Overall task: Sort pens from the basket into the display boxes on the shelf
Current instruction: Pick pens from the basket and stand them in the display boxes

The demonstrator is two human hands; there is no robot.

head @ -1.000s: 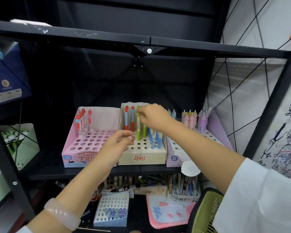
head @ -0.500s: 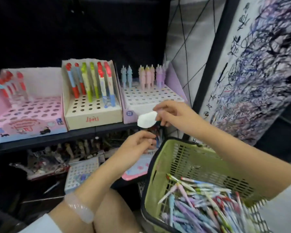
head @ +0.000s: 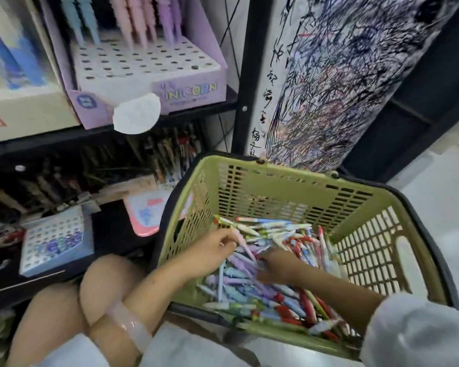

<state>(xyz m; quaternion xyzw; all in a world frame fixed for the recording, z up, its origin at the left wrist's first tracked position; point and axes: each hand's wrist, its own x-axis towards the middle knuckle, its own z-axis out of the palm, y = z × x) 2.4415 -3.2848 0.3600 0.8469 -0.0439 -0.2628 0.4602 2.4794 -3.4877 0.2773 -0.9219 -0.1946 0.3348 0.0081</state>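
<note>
While the pens [head: 263,282] lie heaped in the green basket [head: 289,192], both hands reach in among them. The left hand [head: 212,250] curls its grip round a pale purple pen [head: 245,246], pinched between thumb and fingers. The right hand [head: 277,266] sits just beside it, fingers bent down into the pile; whether its grip has hold of a pen I cannot tell, as the view is blurred. Up and away from both hands, on the shelf [head: 191,112], stands the purple display box [head: 143,75] with pastel pens upright in its back rows. A cream display box [head: 24,107] stands touching it, further to the left.
</note>
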